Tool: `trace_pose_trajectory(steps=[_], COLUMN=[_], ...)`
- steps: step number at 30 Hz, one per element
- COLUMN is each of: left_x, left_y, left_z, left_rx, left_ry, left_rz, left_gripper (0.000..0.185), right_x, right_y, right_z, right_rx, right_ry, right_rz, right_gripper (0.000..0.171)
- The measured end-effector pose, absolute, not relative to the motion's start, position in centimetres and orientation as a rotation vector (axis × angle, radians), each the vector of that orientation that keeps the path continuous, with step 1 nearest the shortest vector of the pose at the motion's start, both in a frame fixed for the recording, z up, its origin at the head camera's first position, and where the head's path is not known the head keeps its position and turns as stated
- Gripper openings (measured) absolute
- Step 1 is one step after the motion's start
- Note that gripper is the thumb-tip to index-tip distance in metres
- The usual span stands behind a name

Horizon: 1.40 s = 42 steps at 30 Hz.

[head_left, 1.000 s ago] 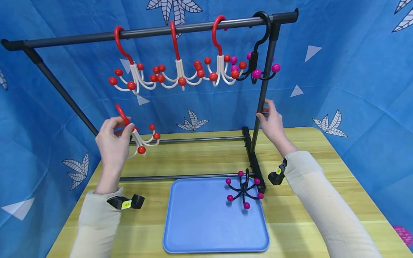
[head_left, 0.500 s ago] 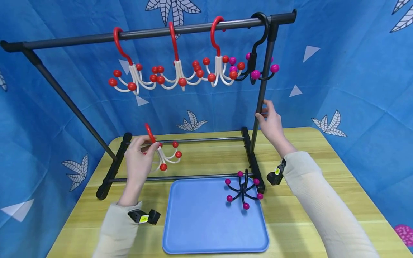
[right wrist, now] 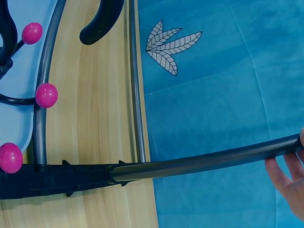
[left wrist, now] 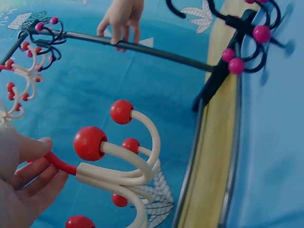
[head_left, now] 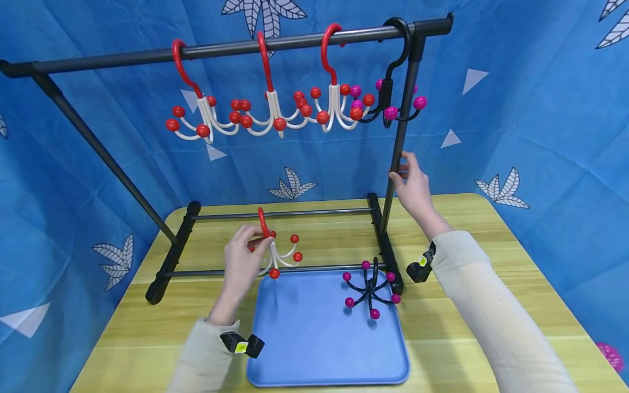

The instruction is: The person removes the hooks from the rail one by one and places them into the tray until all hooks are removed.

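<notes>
Probably light and stiff, the white hanger [head_left: 274, 255] is pinched, sensibly, by its red hook [head_left: 262, 221] in the left hand [head_left: 243, 259] near the tray [head_left: 324, 344], the upright [head_left: 401, 134] being gripped by the right hand [head_left: 414, 185].

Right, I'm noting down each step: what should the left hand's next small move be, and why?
Probably to lower the red-and-white hanger in the left hand onto the blue tray. In the head view that hanger shows at the tray's back edge, with bare tray beside the black hanger lying there, while the right hand holds the rack post.
</notes>
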<state>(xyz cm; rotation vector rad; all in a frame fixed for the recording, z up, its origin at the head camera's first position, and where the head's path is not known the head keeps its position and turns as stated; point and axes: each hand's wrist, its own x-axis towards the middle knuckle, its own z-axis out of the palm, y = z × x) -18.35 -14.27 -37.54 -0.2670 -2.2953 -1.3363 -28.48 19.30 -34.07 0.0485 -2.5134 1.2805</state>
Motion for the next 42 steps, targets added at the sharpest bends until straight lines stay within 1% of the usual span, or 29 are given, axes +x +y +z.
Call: trace_pose_trajectory(steps=[12,20,28,42], left_x=[-17.1,-16.6,-16.5,-15.9], left_y=[-11.7,-9.3,-7.5,-5.3], left_z=[-41.2,-43.3,-44.6,-46.4], left_rx=[-0.335,-0.389,-0.43,-0.503], left_ry=[-2.355,-2.359,-2.378,-2.452], left_rz=[-1.494,-1.539,-1.427,-1.43], left_gripper=[0.015,0.012,0.011,0.01], right_x=[-28.5,-28.6,-28.6,-28.6], right_y=[19.3,19.3,19.3,19.4], right_z=[-34.2,-34.2,-34.1,-34.2], right_rx=[0.046,0.044,0.067,0.05], right_ry=[-2.511,-2.505,-2.5,-2.509], right_rz=[1.289,1.298,1.271,1.291], right_gripper=[0.045,0.045,0.045,0.045])
